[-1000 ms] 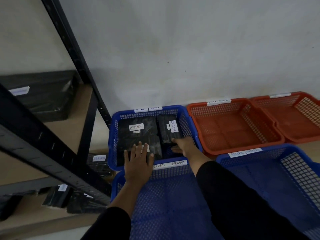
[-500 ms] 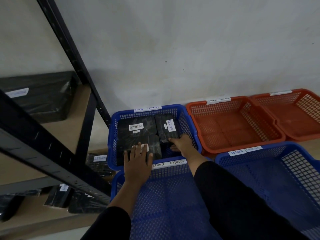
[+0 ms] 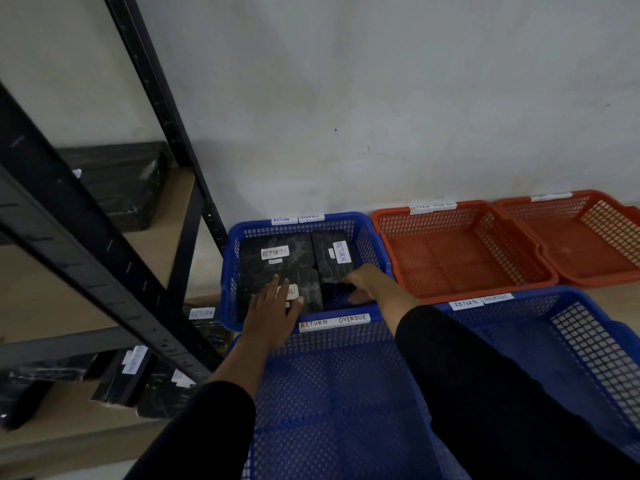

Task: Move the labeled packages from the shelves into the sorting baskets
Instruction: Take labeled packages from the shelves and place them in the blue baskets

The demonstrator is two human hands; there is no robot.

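Nearest the camera, a perforated blue plastic basket (image 3: 332,403) with a "RETURN OVERDUE" strip on its far rim holds nothing visible; a second blue mesh basket (image 3: 571,358) lies to its right. Directly beyond the near basket, a smaller blue mesh basket (image 3: 363,230) contains three black plastic-wrapped packages (image 3: 277,261) with white "RETURN" labels, two side by side at the back and one in front. The left hand (image 3: 273,313) rests flat, fingers straight, on the front package. The right hand (image 3: 363,282) reaches inside beside the right package; whether it grips cannot be told. Right of this basket, two orange mesh baskets (image 3: 460,254) stand by the wall.
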